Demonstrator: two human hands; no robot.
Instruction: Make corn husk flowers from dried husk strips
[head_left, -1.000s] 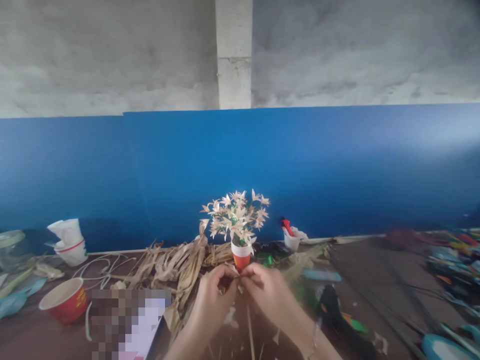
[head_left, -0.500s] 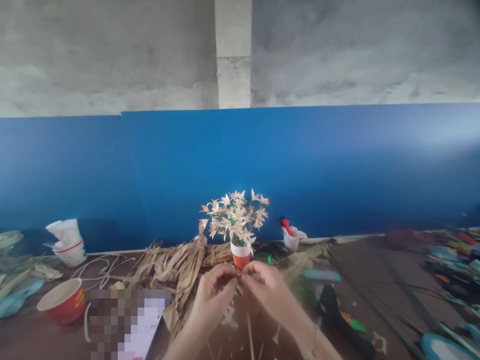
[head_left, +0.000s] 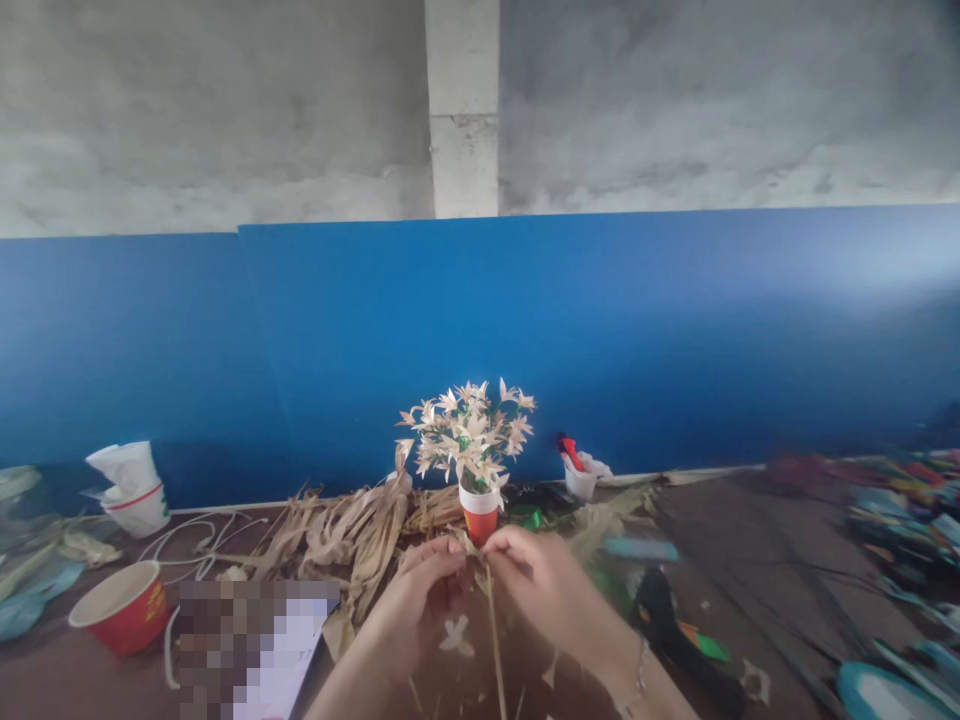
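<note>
In the middle, my right hand (head_left: pixel 544 580) pinches a small pale dried-husk piece (head_left: pixel 478 567) at the top of a thin straw-coloured stalk (head_left: pixel 496 645). My left hand (head_left: pixel 420 590) is just left of it, with thumb and forefinger pressed together. Whatever its fingertips hold is too small to make out. Right behind my hands stands a red and white paper cup (head_left: pixel 480 515). Out of it rises a bunch of cream-coloured husk flowers (head_left: pixel 472 430) with green stems. Below my fingers a loose pale flower-shaped piece (head_left: pixel 456 636) lies on the brown table (head_left: pixel 465 690).
Dried corn husks (head_left: pixel 367 530) are heaped behind my left hand. On the left are a red paper bowl (head_left: pixel 127 610), a white cup (head_left: pixel 139 508), a white cable (head_left: pixel 206 540) and a blurred-out device (head_left: pixel 277 650). A black-handled tool (head_left: pixel 675 635), a small white tub (head_left: pixel 580 482) and coloured clutter (head_left: pixel 907 530) are to the right.
My hands have moved slightly apart, the left fingertips going left from the right ones. More of the husk piece and its stalk shows between them. The view has shifted slightly.
</note>
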